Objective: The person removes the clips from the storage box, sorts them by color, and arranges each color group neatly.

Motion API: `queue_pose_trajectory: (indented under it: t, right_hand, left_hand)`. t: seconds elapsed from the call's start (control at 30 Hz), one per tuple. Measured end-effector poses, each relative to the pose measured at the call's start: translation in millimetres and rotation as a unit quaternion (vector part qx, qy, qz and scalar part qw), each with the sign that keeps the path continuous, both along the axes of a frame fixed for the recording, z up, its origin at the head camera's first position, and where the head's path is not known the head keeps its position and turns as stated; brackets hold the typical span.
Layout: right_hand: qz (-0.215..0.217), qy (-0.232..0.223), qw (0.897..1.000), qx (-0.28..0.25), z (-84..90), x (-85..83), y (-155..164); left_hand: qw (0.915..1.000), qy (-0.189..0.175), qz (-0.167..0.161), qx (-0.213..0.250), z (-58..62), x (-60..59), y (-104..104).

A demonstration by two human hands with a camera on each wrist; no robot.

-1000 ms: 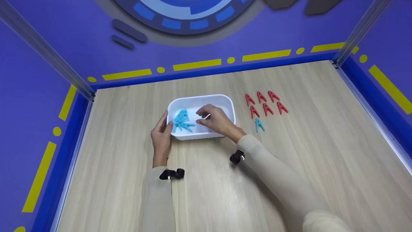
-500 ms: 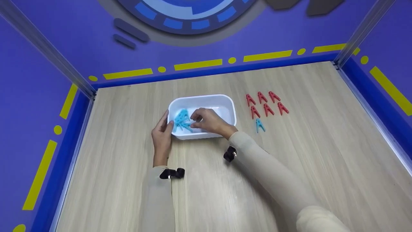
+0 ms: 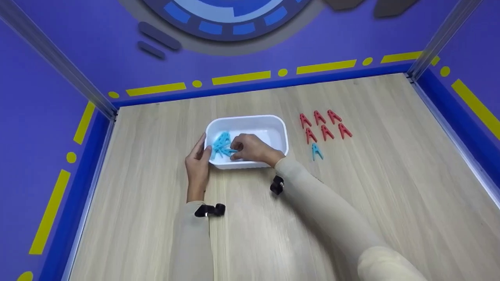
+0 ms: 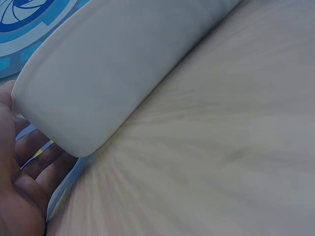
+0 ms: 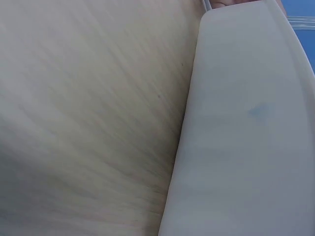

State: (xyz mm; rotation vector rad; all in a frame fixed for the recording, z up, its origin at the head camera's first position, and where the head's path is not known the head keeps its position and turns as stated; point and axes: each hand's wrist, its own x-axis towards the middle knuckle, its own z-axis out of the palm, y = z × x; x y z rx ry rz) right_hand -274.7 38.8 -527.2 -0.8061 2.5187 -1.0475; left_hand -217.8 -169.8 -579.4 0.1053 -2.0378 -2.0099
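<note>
Head view: right hand pinching blue clips, left hand flat against tub.

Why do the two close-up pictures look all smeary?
In the left wrist view the wooden table is streaked with blur beside the white tub; the right wrist view is just as soft. The head view is sharp, with even light and a faint shadow under the right hand.

Six red clips right of the grip; one blue clip beside them; one white tub; several blue clips inside, uncountable.
</note>
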Motion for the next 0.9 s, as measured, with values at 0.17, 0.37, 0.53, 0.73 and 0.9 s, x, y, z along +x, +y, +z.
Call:
queue_pose_trajectory:
  t: [0.17, 0.37, 0.53, 0.73, 0.9]
  right_hand:
    - [0.007, 0.004, 1.0, 0.0, 0.2, -1.8, -1.1]
    - [0.009, -0.002, 1.0, 0.001, -1.3, -3.7, -2.3]
    - [0.016, 0.003, 1.0, 0.009, 0.0, -4.6, -0.9]
    - [0.019, 0.021, 1.0, 0.007, 1.4, -4.4, 5.1]
    - [-0.005, 0.021, 1.0, -0.004, 7.3, -4.7, 13.7]
  left_hand:
    - [1.0, -0.002, 0.001, -0.003, 0.8, 0.8, -0.1]
    - [1.0, 0.003, -0.001, -0.003, 0.4, 1.1, -1.1]
    - [0.9995, 0.006, 0.006, -0.03, 1.5, 2.2, -0.2]
    - [0.9972, 0.014, 0.031, -0.066, -0.2, 2.7, 2.5]
    - [0.9947, 0.024, 0.054, -0.084, -0.5, 4.8, 6.1]
